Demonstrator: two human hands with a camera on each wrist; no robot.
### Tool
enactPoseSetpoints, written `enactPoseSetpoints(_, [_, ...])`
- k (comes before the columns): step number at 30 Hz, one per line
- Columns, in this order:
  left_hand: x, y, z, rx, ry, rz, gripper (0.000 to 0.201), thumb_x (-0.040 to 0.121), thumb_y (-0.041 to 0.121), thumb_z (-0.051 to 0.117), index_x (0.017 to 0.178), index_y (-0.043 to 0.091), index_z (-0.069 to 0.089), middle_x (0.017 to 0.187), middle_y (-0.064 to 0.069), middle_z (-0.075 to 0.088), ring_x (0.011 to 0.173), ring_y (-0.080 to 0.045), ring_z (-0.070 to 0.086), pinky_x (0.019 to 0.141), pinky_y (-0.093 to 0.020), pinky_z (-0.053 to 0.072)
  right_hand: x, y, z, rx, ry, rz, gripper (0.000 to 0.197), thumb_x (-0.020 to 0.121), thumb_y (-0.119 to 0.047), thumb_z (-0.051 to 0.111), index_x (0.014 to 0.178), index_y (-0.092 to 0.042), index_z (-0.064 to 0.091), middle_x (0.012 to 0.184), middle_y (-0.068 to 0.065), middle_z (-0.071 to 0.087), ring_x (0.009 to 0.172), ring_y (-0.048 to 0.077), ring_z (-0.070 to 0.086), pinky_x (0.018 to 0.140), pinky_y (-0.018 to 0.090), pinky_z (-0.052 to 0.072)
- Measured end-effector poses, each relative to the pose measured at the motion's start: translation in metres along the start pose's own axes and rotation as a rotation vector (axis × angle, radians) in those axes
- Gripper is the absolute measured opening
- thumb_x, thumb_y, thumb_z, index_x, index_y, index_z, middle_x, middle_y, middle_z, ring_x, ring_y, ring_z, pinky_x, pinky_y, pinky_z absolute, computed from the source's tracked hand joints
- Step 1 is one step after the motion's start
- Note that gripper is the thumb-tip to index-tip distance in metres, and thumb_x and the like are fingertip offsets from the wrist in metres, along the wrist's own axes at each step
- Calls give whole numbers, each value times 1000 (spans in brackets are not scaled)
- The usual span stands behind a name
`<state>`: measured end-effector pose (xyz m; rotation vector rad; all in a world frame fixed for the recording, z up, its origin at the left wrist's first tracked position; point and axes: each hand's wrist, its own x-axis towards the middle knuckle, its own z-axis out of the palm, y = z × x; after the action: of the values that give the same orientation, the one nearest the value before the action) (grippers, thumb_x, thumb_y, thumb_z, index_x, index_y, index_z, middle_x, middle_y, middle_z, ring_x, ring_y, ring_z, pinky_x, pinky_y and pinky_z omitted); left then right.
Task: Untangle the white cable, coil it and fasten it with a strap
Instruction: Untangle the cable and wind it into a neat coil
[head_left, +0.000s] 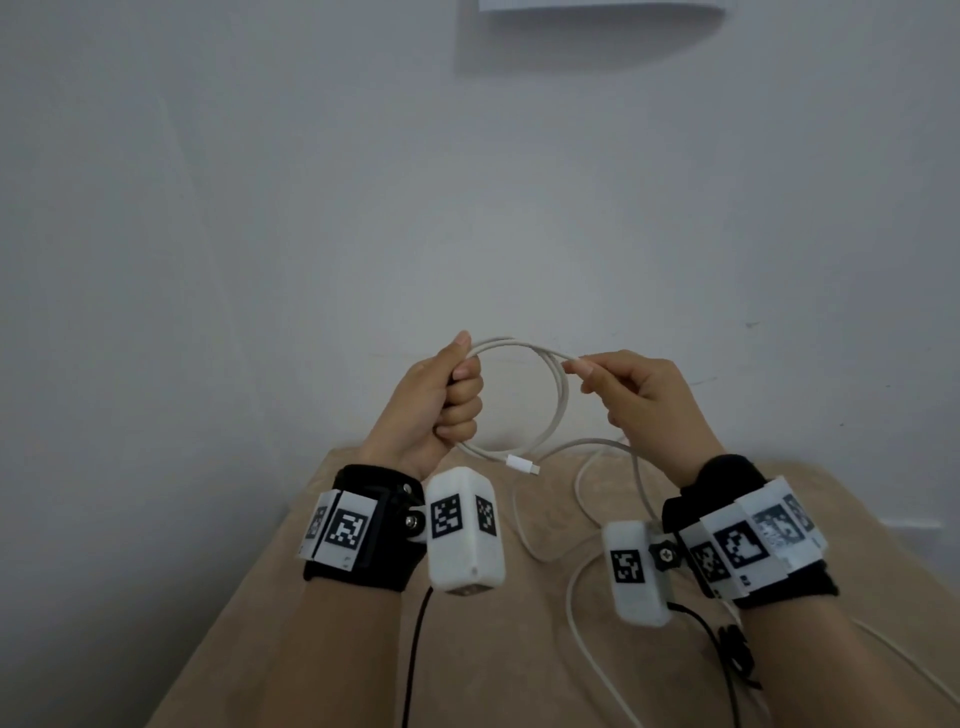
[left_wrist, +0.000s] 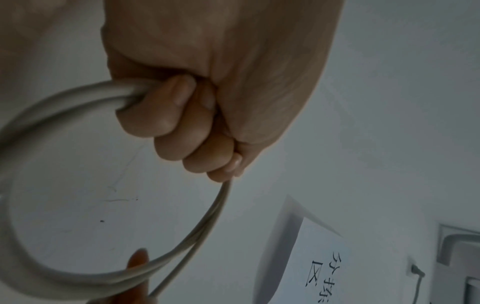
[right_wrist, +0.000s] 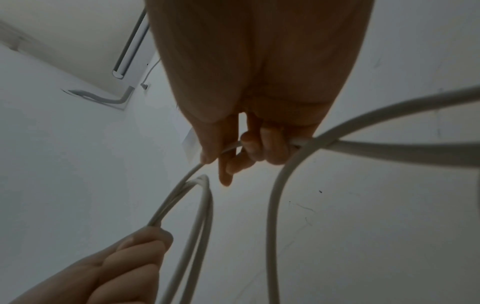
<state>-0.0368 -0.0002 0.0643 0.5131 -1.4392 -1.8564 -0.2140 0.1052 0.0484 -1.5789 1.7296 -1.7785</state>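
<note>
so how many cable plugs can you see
1: a white plug hanging below the coil gripped in the left hand, above the tan table. The cable's other end is out of view.

The left hand (head_left: 441, 400) is gripping a round loop of the cable (head_left: 558, 387) in its fist, thumb lying along the top. The right hand (head_left: 641, 397) is pinching the strand at the loop's right side between thumb and forefinger. A plug (head_left: 522, 464) is hanging at the loop's bottom. The loose rest is trailing down onto the tan table (head_left: 322, 613). Both wrists are wearing black bands (head_left: 363, 525) carrying white marker blocks.
</note>
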Motion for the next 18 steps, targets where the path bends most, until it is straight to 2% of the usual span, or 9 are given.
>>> enactPoseSetpoints(2, [0, -1, 2, 12, -15, -10, 44, 100, 38, 40, 61, 21, 32, 46, 11, 20, 35, -2, 14, 36, -17, 7, 0, 0, 2, 1, 20, 2, 18, 93, -30, 57, 89, -28, 74, 74, -11, 63, 55, 0, 46, 62, 22, 37])
enactPoseSetpoints(4, [0, -2, 2, 4, -30, -17, 44, 100, 38, 39, 60, 20, 33, 46, 11, 20, 35, -1, 15, 36, -17, 8, 0, -1, 3, 29, 28, 13, 20, 94, -29, 55, 88, -27, 74, 73, -9, 66, 52, 2, 44, 59, 20, 36])
enactPoseSetpoints(7, [1, -3, 4, -66, -63, -36, 45, 100, 38, 38, 59, 20, 34, 45, 10, 21, 33, -1, 16, 35, -16, 10, -1, -4, 6, 68, -24, 16, 28, 97, -24, 51, 85, -18, 75, 71, -5, 71, 45, 5, 39, 49, 14, 35])
enactPoseSetpoints(10, [1, -5, 8, -129, -97, -43, 45, 101, 39, 36, 60, 19, 33, 44, 10, 22, 33, -1, 17, 36, -16, 11, -2, -7, 9, 129, -70, 37, 27, 99, -21, 46, 94, -13, 72, 77, 1, 75, 41, 6, 38, 45, 11, 34])
enactPoseSetpoints(14, [2, -7, 9, -164, -148, -57, 45, 100, 39, 36, 60, 19, 35, 44, 9, 23, 32, -2, 20, 36, -16, 16, -2, -9, 8, 151, -67, 41, 29, 100, -16, 45, 85, -11, 69, 61, 1, 59, 43, 5, 35, 43, 12, 31])
enactPoseSetpoints(18, [0, -5, 6, -83, -183, -98, 44, 98, 37, 38, 60, 16, 47, 46, 7, 28, 35, -5, 25, 39, -17, 27, -1, -8, 4, 104, -74, 15, 30, 99, -16, 46, 80, -9, 68, 57, -2, 50, 45, 2, 39, 45, 9, 31])
